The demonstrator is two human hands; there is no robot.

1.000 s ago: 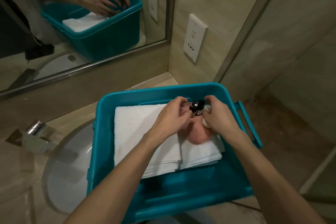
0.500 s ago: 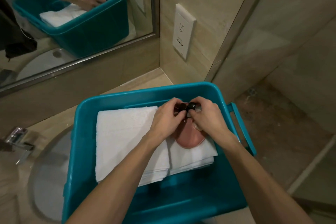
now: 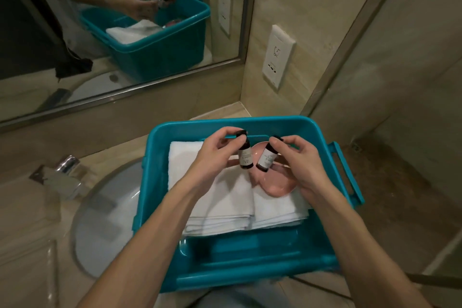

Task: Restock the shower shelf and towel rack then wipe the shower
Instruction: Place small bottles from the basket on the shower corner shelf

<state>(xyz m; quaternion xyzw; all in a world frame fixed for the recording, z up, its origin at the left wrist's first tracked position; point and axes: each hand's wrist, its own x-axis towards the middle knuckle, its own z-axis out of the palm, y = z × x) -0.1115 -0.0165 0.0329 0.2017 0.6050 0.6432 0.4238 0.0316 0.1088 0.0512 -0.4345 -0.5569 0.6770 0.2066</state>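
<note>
A teal plastic bin [image 3: 250,280] sits on the counter over the sink edge. Inside lie two stacks of folded white towels [image 3: 225,202] and a pink dish [image 3: 280,182] on top of the right stack. My left hand [image 3: 215,157] pinches a small dark bottle [image 3: 244,155] with a black cap and white label, held upright above the towels. My right hand [image 3: 300,165] pinches a second, similar bottle [image 3: 266,157], tilted slightly, just to the right of the first. Both bottles hang above the pink dish.
A round white sink [image 3: 105,212] with a chrome tap [image 3: 65,170] lies left of the bin. A mirror [image 3: 120,27] covers the wall behind. A wall socket [image 3: 277,57] is on the right wall, and a glass shower panel [image 3: 390,57] stands at the far right.
Both hands have lifted out of the bin, each now holding up a small bottle, where before they were low over the pink dish. The view has shifted slightly.
</note>
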